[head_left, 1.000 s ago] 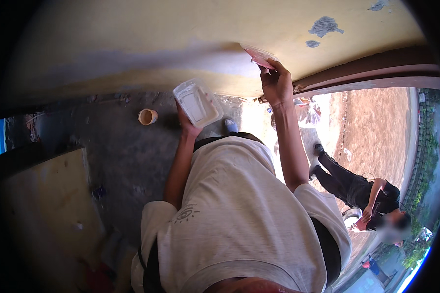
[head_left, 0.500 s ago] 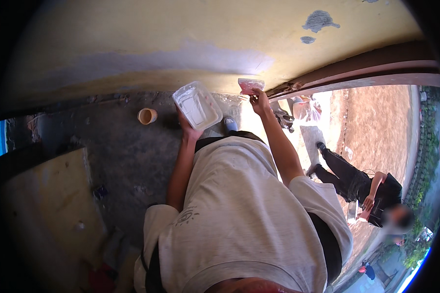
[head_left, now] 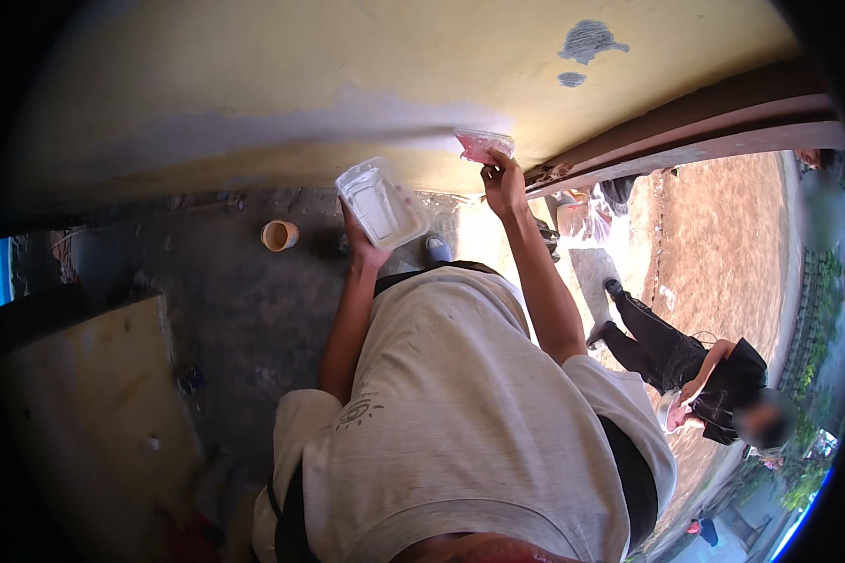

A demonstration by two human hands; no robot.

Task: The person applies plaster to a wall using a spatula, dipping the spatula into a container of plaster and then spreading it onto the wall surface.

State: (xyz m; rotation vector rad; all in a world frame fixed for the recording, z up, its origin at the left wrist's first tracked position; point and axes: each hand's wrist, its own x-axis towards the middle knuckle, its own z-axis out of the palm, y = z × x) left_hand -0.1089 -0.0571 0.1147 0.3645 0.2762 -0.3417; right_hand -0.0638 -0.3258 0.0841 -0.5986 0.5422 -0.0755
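My left hand (head_left: 364,246) grips a clear plastic tub (head_left: 406,223) by its side and underside; white paste coats the inside. In my right hand (head_left: 505,183) is a flat, reddish putty scraper (head_left: 484,145) smeared with white, held between thumb and fingers. The scraper's far edge is at the lower part of the yellowish wall (head_left: 253,75); whether it touches cannot be made out. A whitish smoothed band (head_left: 366,117) runs along the wall to the left of the scraper.
An open yellowish bucket (head_left: 279,235) stands on the dark floor (head_left: 244,319). A brown door frame (head_left: 685,131) borders the wall at right. Outside, a person in black (head_left: 662,347) stands on brown ground, near plastic bags (head_left: 587,218). A pale board (head_left: 103,375) is at left.
My right hand and the scraper have moved slightly up the wall, and the scraper has tilted. The tub stays nearly in place. The person outside has shifted their arms; another person appears at far right.
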